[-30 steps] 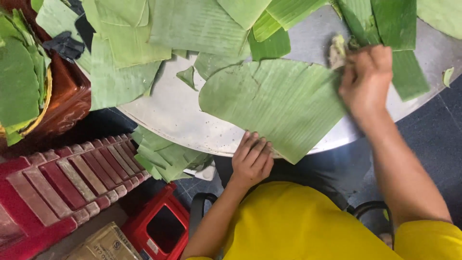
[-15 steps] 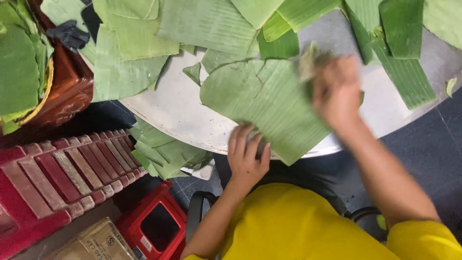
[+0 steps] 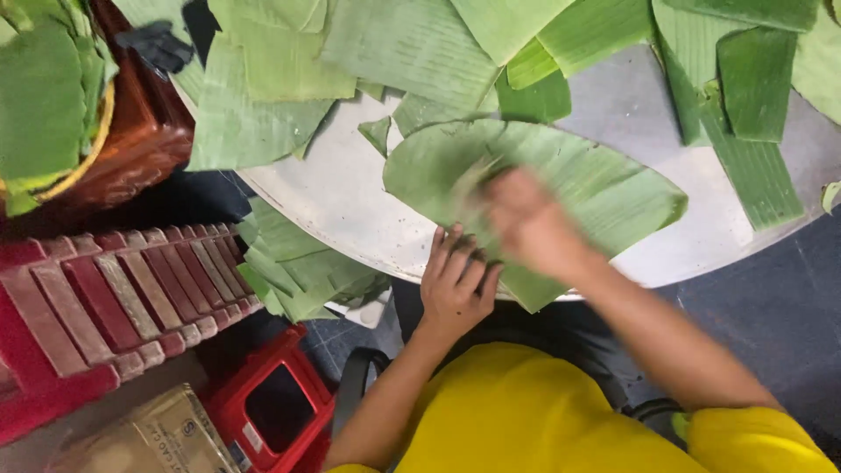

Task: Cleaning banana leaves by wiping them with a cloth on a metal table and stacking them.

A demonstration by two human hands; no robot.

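A large banana leaf (image 3: 604,188) lies flat on the round pale table (image 3: 342,206). My left hand (image 3: 455,285) rests palm down on the leaf's near edge at the table rim, fingers spread. My right hand (image 3: 526,223), blurred by motion, is on the middle of the leaf. It is closed around a small pale wad (image 3: 471,182) that looks like a cloth. The wad touches the leaf surface.
Several cut banana leaf pieces (image 3: 412,44) cover the far side of the table. A brown basket (image 3: 140,140) of leaves stands at the left. More leaves (image 3: 293,263) are stacked below the table edge, beside a red slatted crate (image 3: 105,307) and a red stool (image 3: 276,407).
My right hand has swept with the wad from the leaf's far right end leftward to its middle. My left hand stays on the near edge.
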